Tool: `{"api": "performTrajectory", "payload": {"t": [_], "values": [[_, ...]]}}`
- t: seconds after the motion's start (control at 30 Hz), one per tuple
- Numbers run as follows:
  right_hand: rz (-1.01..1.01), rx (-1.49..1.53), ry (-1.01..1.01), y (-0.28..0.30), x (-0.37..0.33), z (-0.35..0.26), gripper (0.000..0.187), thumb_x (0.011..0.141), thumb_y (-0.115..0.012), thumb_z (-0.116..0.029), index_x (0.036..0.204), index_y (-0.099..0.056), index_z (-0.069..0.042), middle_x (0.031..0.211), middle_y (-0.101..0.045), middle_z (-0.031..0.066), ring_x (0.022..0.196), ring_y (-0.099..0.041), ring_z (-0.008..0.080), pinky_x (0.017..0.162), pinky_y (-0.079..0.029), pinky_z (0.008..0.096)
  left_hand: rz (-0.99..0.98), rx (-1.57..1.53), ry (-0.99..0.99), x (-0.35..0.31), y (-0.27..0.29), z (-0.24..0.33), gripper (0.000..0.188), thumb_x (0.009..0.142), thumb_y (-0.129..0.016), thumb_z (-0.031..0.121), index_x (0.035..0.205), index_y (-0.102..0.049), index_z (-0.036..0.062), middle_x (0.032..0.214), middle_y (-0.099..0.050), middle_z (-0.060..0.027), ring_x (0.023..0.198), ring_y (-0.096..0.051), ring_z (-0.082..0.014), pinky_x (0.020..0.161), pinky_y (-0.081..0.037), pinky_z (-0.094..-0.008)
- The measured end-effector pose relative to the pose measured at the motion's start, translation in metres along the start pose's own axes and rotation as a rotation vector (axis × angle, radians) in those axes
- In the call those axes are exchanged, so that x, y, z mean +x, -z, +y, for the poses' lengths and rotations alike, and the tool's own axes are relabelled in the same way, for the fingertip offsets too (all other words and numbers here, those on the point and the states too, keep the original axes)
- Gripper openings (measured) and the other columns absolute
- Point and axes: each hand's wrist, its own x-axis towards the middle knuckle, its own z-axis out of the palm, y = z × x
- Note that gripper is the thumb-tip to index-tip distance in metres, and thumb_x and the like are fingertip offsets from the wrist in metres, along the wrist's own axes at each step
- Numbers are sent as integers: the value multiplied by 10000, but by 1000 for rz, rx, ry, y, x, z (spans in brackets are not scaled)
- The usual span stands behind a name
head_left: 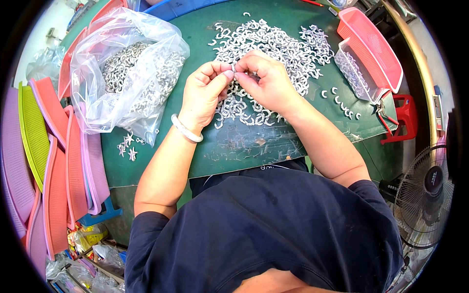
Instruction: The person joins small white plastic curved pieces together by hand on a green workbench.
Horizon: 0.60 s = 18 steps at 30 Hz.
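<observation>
My left hand and my right hand meet fingertip to fingertip over a heap of small silvery crescent-shaped metal pieces. Both hands are pinched closed. Whatever sits between the fingertips is too small and too covered to make out. A pale bangle circles my left wrist. To the left lies a clear plastic bag with many more of the small silvery pieces inside. Several star-shaped metal pieces rest by the bag's lower edge. Right of the heap, a few crescents lie apart in a loose row.
A clear plastic box of small pieces stands by a pink basket at the right. Red-handled pliers lie at the table's right edge. Stacked coloured baskets crowd the left; a fan stands at the right.
</observation>
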Motion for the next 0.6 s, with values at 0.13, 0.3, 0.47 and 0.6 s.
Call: {"api": "performTrajectory", "payload": {"t": [0.13,0.3,0.47,0.6], "values": [[-12,-92,27,0,-1,-1,83,695,-605,-35,758,-553,-21,732,-537,96,665,-547,271,572,-450,339,26,41,-20,-1,-2,0,116,814,-576,40,930,-576,37,700,-528,34,540,-421,-25,472,-327,-152],[-19,-165,65,2,0,-2,92,696,-601,-37,771,-550,-21,765,-534,99,698,-544,279,585,-455,345,53,138,-161,-2,-6,-4,130,790,-611,32,920,-602,34,707,-548,39,534,-420,-8,464,-322,-140],[-16,-112,50,0,-1,-1,84,705,-603,-44,768,-553,-21,736,-537,101,662,-551,271,577,-458,328,88,197,-212,-1,-6,-5,119,796,-613,47,914,-604,42,712,-551,43,542,-424,-1,468,-329,-138],[-73,8,-99,3,-1,4,87,746,-598,-66,812,-577,-13,740,-571,97,646,-574,219,590,-463,296,63,267,-206,2,0,-5,90,831,-572,72,917,-573,46,724,-550,41,545,-418,-3,473,-329,-138]]}}
